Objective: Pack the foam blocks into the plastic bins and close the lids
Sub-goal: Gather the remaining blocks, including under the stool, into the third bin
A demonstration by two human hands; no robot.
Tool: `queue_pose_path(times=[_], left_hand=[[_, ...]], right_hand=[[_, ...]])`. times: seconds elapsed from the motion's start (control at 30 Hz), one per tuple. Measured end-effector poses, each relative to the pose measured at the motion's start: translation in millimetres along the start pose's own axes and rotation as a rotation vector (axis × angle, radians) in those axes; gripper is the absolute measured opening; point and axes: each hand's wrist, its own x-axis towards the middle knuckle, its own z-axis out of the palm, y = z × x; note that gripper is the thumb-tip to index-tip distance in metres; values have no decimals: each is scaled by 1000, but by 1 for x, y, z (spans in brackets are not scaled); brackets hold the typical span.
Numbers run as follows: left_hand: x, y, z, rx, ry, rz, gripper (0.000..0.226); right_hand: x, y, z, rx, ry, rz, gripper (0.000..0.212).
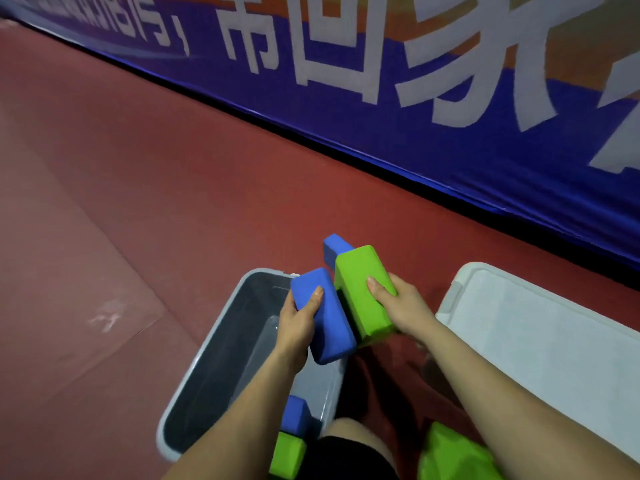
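My left hand [298, 320] grips a blue foam block [329, 327] over the right rim of an open grey plastic bin [194, 368]. Right beside it, my right hand [398, 303] grips a green foam block [360, 292]. The two blocks touch side by side. Another blue block [334, 245] lies on the floor just behind the green one. At the bin's near corner, a blue block [294, 415] and a green block [287, 455] sit partly hidden by my left forearm.
A white bin lid [540, 341] lies flat on the red floor [138, 220] to the right. A blue banner [415, 116] with white characters runs along the back. My knee [349, 441] and something green [450, 455] are at the bottom edge.
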Motion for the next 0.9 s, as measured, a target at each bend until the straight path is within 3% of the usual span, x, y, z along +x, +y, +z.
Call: queue_pose_path(times=[0.07,0.17,0.27,0.47,0.6,0.67,0.8,0.9], left_hand=[[8,0,-24,-20,82,27,36],[23,3,-55,-61,206,36,32],[39,4,-87,-69,334,33,35],[49,-7,-131,-129,505,21,36],[35,-31,-165,-135,616,8,58],[21,-42,-181,-155,669,-4,66],[-1,-51,-208,-200,761,-11,68],[-13,-51,-219,-250,767,-27,57]], right_hand=[[17,-12,32,-46,-107,-39,22],[46,-20,82,-90,-224,-108,59],[69,-26,123,-144,-361,-164,47],[102,-23,184,-164,-567,-193,56],[99,-12,222,-155,-695,-186,73],[88,-6,242,-157,-764,-183,62],[73,-10,273,-173,-842,-191,69],[69,-22,285,-220,-922,-210,77]])
